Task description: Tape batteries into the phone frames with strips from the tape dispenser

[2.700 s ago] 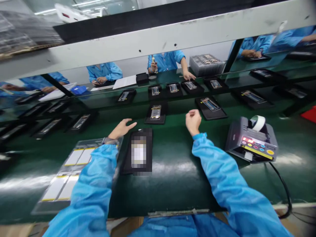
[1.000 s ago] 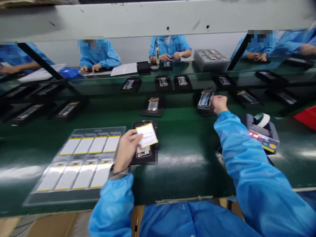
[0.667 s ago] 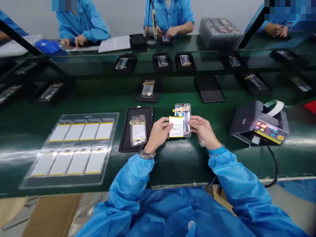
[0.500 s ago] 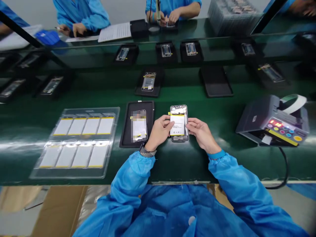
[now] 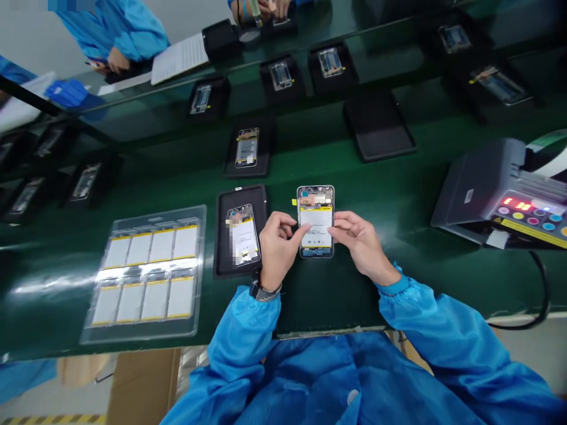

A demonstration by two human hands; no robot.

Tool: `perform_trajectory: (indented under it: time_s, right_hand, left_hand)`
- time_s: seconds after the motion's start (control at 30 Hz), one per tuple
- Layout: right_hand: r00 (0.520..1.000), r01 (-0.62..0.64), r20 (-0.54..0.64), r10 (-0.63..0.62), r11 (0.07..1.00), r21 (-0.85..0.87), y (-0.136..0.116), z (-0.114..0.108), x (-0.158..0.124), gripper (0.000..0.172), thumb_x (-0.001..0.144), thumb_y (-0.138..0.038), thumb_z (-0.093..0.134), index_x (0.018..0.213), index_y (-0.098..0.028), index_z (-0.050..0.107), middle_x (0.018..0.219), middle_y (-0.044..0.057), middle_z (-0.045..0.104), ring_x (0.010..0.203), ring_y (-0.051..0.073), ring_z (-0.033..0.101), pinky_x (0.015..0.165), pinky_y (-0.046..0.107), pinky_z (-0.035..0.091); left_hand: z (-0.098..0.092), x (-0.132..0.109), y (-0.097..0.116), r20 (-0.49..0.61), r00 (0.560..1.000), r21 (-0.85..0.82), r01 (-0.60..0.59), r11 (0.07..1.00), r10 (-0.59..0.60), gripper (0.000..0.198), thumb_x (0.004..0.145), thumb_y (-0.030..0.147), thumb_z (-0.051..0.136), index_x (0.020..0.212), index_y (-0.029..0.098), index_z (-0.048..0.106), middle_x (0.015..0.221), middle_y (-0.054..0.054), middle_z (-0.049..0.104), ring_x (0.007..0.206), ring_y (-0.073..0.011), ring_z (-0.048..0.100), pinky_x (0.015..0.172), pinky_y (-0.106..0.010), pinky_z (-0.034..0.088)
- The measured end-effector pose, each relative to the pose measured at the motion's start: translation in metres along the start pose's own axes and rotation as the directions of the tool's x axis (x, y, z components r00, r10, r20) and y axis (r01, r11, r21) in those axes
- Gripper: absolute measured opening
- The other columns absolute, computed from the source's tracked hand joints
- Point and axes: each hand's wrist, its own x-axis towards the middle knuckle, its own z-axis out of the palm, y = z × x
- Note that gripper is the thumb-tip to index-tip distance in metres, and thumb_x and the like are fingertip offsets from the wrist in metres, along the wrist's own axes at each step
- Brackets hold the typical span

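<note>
1. I have both hands at the middle of the desk (image 5: 336,295), with the phone (image 5: 316,198) between them, just beyond the near edge. It lies open side up, its top end pointing away from me; I cannot tell whether it rests on the desk or is held slightly above.
2. The battery (image 5: 316,221) sits over the phone's middle, leaving parts showing above and below. Its yellow strip is toward the top end, its printed side up.
3. My left hand (image 5: 280,248) grasps the battery at its left edge, thumb on it, the other fingers curled beside the phone.
4. My right hand (image 5: 361,243) pinches the phone at its right edge, the thumb reaching the battery's side.
5. Just left of my left hand I see the left tray (image 5: 221,236), black, with a second phone (image 5: 243,236) lying tilted in it, a battery over it too.
6. Further left is the clear tray (image 5: 142,332), carrying eight batteries in two rows of four.
7. Beyond the left tray stands the far tray (image 5: 263,159) with a third phone (image 5: 247,147); another black tray (image 5: 381,133) lies to its right.
8. At far right I have the tape machine (image 5: 487,189), its red display lit.
</note>
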Motion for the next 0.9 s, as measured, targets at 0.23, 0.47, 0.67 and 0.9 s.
perform_trajectory:
  time_s: [0.23, 0.47, 0.67, 0.9]
  right_hand:
    - [0.999, 0.035, 0.025, -0.035, 0.999, -0.011, 0.005, 0.000, 0.005, 0.051, 0.076, -0.048, 0.088, 0.112, -0.023, 0.061, 0.098, 0.004, 0.077, 0.081, 0.020, 0.073, 0.070, 0.032, 0.061]
    - [0.994, 0.112, 0.026, -0.110, 0.992, -0.051, 0.010, 0.007, 0.004, 0.041, 0.081, -0.053, 0.083, 0.099, -0.023, 0.062, 0.090, 0.003, 0.077, 0.074, 0.020, 0.072, 0.066, 0.032, 0.060]
    - [0.989, 0.150, 0.037, -0.146, 0.983, -0.104, 0.014, 0.012, -0.002, 0.039, 0.083, -0.052, 0.081, 0.099, -0.022, 0.061, 0.088, 0.002, 0.075, 0.072, 0.017, 0.071, 0.068, 0.030, 0.059]
    - [0.990, 0.139, 0.020, -0.138, 0.982, -0.124, 0.019, 0.011, -0.001, 0.036, 0.086, -0.053, 0.078, 0.097, -0.022, 0.061, 0.082, 0.000, 0.072, 0.067, 0.016, 0.068, 0.063, 0.028, 0.056]
  left_hand:
    - [0.004, 0.005, -0.011, 0.405, 0.895, -0.305, 0.325, 0.895, -0.187, 0.036, 0.081, 0.049, 0.080, 0.089, 0.017, 0.065, 0.080, -0.004, 0.072, 0.069, -0.0160, 0.065, 0.061, -0.025, 0.049]
    - [0.030, -0.008, -0.004, 0.290, 0.925, -0.381, 0.347, 0.857, -0.245, 0.045, 0.081, 0.056, 0.078, 0.073, 0.018, 0.055, 0.071, 0.000, 0.065, 0.064, -0.0118, 0.060, 0.057, -0.021, 0.047]
    - [0.037, -0.008, -0.004, 0.192, 0.953, -0.351, 0.289, 0.891, -0.233, 0.038, 0.085, 0.052, 0.075, 0.087, 0.015, 0.071, 0.079, -0.003, 0.070, 0.071, -0.0142, 0.063, 0.063, -0.024, 0.050]
    - [0.037, -0.010, -0.009, 0.175, 0.958, -0.331, 0.273, 0.903, -0.226, 0.033, 0.086, 0.047, 0.075, 0.083, 0.014, 0.071, 0.076, -0.004, 0.069, 0.072, -0.0153, 0.063, 0.063, -0.024, 0.049]
